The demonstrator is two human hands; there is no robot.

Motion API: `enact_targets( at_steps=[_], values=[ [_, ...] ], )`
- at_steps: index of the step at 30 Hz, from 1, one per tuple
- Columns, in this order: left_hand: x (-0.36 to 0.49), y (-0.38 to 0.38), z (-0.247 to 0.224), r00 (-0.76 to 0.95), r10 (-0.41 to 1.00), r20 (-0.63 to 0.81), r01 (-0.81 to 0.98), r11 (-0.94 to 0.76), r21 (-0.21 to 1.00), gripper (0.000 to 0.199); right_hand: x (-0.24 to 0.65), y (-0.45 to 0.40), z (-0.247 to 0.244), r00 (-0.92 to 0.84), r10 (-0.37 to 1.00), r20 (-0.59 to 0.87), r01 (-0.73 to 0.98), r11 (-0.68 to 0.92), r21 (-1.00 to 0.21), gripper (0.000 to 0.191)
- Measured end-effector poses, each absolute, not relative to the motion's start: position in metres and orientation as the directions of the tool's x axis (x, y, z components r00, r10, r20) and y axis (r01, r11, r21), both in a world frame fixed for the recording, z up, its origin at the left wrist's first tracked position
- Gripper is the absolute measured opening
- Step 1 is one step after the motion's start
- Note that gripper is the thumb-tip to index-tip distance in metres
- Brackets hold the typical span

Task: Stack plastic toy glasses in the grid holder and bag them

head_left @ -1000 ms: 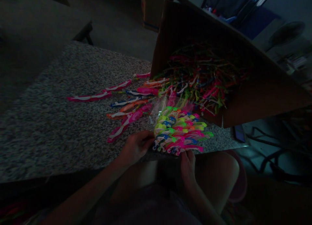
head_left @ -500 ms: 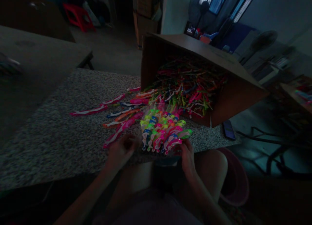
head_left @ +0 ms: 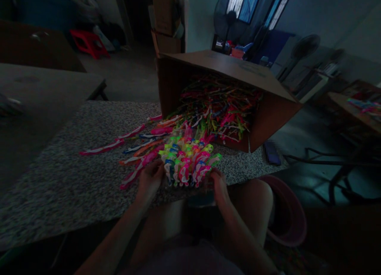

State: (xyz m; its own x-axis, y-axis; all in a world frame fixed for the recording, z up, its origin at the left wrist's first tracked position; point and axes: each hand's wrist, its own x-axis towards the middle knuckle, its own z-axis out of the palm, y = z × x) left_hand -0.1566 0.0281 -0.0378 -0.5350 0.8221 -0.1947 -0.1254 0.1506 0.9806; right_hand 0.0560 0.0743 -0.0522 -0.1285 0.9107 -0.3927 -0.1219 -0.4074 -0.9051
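A clear plastic bag packed with bright pink, green, yellow, orange and blue plastic pieces (head_left: 186,162) lies at the near edge of the speckled tabletop. My left hand (head_left: 151,175) grips the bag's left side with curled fingers. At its lower right side, my right hand (head_left: 218,181) pinches the bag, thumb and fingers together. The exact kind of the pieces is hard to make out in the dim light. Beyond the bag, a tipped cardboard box (head_left: 274,120) opens toward me, heaped with similar long coloured strips (head_left: 220,100).
Loose pink, blue and orange strips (head_left: 133,168) lie left of the bag on the speckled table (head_left: 74,179). A phone (head_left: 271,152) rests right of the box. A pink tub (head_left: 293,211) stands by my right knee. A red stool (head_left: 89,43) is farther back.
My left hand has closed on the bag's left side. The bag looks slightly more upright, and the camera view has shifted a little.
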Motion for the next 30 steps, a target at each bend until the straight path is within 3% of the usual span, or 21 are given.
enact_targets(
  at_steps=[3, 5, 8, 11, 13, 18, 21, 26, 30],
  values=[
    [-0.151, 0.032, -0.031, -0.448, 0.856, -0.258, -0.240, 0.163, 0.957, 0.042, 0.052, 0.082, -0.049, -0.257, 0.869, -0.422, -0.095, -0.457, -0.884, 0.028],
    [-0.151, 0.035, -0.026, -0.421, 0.859, -0.291, -0.313, 0.164, 0.936, 0.042, 0.052, 0.085, -0.050, -0.240, 0.900, -0.365, -0.057, -0.388, -0.920, 0.024],
    [-0.153, 0.037, -0.021, -0.473, 0.833, -0.287, -0.349, 0.122, 0.929, 0.045, 0.055, 0.085, -0.049, -0.154, 0.981, -0.121, 0.133, -0.100, -0.986, 0.026],
    [-0.155, 0.036, -0.017, -0.539, 0.814, -0.216, -0.306, 0.049, 0.951, 0.044, 0.061, 0.084, -0.043, -0.080, 0.981, 0.178, 0.334, 0.194, -0.922, 0.030],
    [-0.154, 0.034, -0.013, -0.560, 0.817, -0.135, -0.231, 0.003, 0.973, 0.038, 0.062, 0.085, -0.035, -0.032, 0.959, 0.282, 0.363, 0.274, -0.891, 0.029],
    [-0.155, 0.031, 0.010, -0.575, 0.818, 0.009, -0.062, -0.054, 0.997, 0.029, 0.058, 0.096, -0.010, -0.052, 0.986, 0.161, 0.244, 0.168, -0.955, 0.033],
    [-0.160, 0.032, 0.020, -0.547, 0.837, 0.033, -0.029, -0.058, 0.998, 0.026, 0.054, 0.103, -0.004, -0.079, 0.979, 0.187, 0.266, 0.201, -0.943, 0.029],
    [-0.176, 0.039, 0.013, -0.547, 0.837, -0.017, 0.028, 0.039, 0.999, 0.022, 0.045, 0.105, -0.020, -0.248, 0.965, 0.083, 0.204, 0.136, -0.969, 0.027],
    [-0.188, 0.048, -0.006, -0.544, 0.836, -0.074, 0.051, 0.120, 0.991, 0.027, 0.042, 0.100, -0.040, -0.222, 0.975, 0.001, 0.170, 0.040, -0.985, 0.022]
  ],
)
